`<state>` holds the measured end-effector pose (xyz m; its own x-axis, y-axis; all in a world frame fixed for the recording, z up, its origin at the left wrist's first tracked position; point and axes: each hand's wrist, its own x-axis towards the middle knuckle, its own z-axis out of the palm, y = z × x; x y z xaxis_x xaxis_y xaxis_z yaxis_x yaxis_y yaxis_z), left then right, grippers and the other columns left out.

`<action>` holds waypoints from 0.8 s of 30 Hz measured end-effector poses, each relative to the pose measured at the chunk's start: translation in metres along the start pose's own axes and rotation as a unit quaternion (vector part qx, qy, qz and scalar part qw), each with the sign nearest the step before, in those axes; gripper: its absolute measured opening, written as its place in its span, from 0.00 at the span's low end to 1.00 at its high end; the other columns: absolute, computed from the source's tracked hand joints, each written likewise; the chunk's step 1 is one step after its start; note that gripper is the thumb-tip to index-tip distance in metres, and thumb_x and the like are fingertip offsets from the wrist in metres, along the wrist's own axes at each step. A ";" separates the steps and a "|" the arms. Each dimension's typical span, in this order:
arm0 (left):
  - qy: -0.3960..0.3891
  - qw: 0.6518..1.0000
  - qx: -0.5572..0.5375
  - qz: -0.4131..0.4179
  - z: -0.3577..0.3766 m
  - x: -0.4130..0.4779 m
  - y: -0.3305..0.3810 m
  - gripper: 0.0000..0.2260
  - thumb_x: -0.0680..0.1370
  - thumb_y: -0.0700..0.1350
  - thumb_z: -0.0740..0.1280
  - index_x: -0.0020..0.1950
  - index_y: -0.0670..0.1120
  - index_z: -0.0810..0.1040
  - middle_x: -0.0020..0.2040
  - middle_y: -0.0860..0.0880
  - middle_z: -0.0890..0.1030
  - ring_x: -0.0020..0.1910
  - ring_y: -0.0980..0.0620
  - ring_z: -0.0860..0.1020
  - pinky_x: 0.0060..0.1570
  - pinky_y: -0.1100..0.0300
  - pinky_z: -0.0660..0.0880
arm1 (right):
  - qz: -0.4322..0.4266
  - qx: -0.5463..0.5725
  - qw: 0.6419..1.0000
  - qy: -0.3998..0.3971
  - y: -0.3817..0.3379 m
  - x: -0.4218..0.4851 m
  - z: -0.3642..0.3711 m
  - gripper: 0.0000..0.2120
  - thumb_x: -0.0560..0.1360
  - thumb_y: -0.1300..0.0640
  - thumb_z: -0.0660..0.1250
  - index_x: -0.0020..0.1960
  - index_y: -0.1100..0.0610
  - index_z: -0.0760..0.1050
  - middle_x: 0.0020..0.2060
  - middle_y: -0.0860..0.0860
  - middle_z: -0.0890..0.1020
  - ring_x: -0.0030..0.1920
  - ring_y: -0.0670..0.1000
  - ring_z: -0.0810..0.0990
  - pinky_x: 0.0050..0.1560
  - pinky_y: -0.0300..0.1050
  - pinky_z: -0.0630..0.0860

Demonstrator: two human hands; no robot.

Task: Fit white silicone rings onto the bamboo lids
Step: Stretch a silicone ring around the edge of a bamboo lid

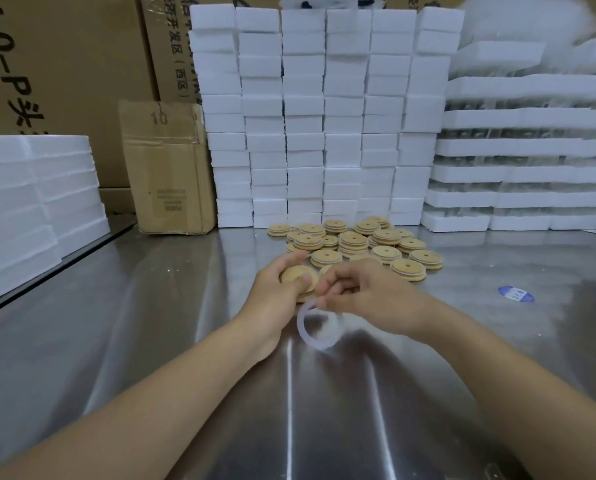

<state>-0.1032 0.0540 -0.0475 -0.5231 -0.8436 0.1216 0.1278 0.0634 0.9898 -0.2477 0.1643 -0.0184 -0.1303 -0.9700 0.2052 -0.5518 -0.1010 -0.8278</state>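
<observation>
Left hand (pixel 278 285): gripping a bamboo lid (pixel 298 277) just above the worktop (pixel 151 341).
Right hand (pixel 365 296): pinching a white ring (pixel 315 329) beside it.
Behind: pile of lids (pixel 355 242).

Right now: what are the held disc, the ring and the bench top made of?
Held disc: looks like bamboo, tan, matte.
Ring: translucent white, thin, probably silicone; softness can't be judged.
Bench top: brushed metal, likely stainless steel, streaky reflections.

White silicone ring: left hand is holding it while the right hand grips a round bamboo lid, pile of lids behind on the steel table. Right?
Hands are swapped. The head view shows the right hand pinching the white silicone ring while the left hand grips the round bamboo lid. The pile of lids does sit behind on the steel table.
</observation>
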 end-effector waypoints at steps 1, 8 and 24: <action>-0.017 0.999 -0.033 -0.020 -0.002 0.001 0.001 0.15 0.85 0.35 0.64 0.63 0.53 0.82 0.61 0.41 0.83 0.50 0.44 0.88 0.51 0.46 0.86 | -0.004 0.006 1.000 0.025 0.002 0.002 -0.002 0.04 0.77 0.62 0.77 0.51 0.59 0.84 0.38 0.55 0.84 0.42 0.48 0.81 0.51 0.46 0.75; -0.117 0.972 -0.171 -0.108 -0.002 0.003 0.007 0.20 0.77 0.41 0.69 0.70 0.46 0.79 0.62 0.40 0.85 0.53 0.43 0.88 0.53 0.43 0.86 | -0.049 0.009 0.986 0.162 0.009 0.008 0.008 0.02 0.78 0.64 0.75 0.48 0.60 0.86 0.41 0.56 0.88 0.41 0.48 0.84 0.47 0.40 0.79; -0.155 0.984 0.039 0.073 -0.005 -0.006 0.007 0.27 0.84 0.29 0.65 0.78 0.52 0.73 0.67 0.49 0.85 0.66 0.50 0.84 0.62 0.59 0.79 | -0.087 -0.049 0.975 0.199 0.015 0.008 0.009 0.04 0.78 0.60 0.75 0.45 0.56 0.83 0.39 0.43 0.85 0.39 0.40 0.80 0.44 0.31 0.73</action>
<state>-0.0951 0.0567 -0.0421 -0.7378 -0.6198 0.2673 0.1615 0.2225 0.9615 -0.2495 0.1530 -0.0337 -0.3262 -0.7756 0.5404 -0.6672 -0.2161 -0.7128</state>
